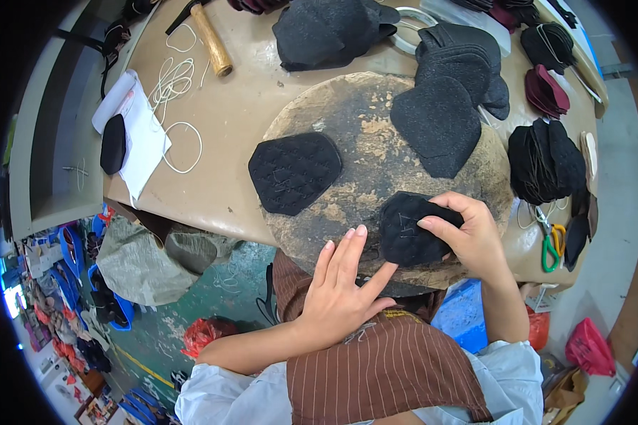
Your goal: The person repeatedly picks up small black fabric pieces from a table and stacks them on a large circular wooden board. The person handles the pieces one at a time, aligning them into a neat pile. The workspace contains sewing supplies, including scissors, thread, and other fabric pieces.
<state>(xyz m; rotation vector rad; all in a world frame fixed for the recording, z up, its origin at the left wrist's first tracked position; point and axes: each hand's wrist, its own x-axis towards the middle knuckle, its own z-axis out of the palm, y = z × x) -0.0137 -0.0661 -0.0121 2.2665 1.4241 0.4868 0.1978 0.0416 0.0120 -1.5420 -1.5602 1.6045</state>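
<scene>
A black quilted fabric piece [407, 237] lies at the near right of a round wooden block [361, 180]. My right hand [468, 230] pinches its right edge between thumb and fingers. My left hand [344, 283] rests with fingers spread at the block's near edge, one fingertip beside the piece's lower left corner. Another black quilted piece [294, 173], with a pale mark on it, lies flat at the block's left. Dark grey felt-like pieces [436, 124] overlap in a fanned pile at the block's far right.
A wooden-handled hammer [213, 42] and loose white cord [170, 81] lie at the far left. A dark fabric pile [326, 32] sits at the back. To the right are black bundled pieces [546, 159], maroon pieces [546, 92] and scissors [549, 244] with green and orange handles.
</scene>
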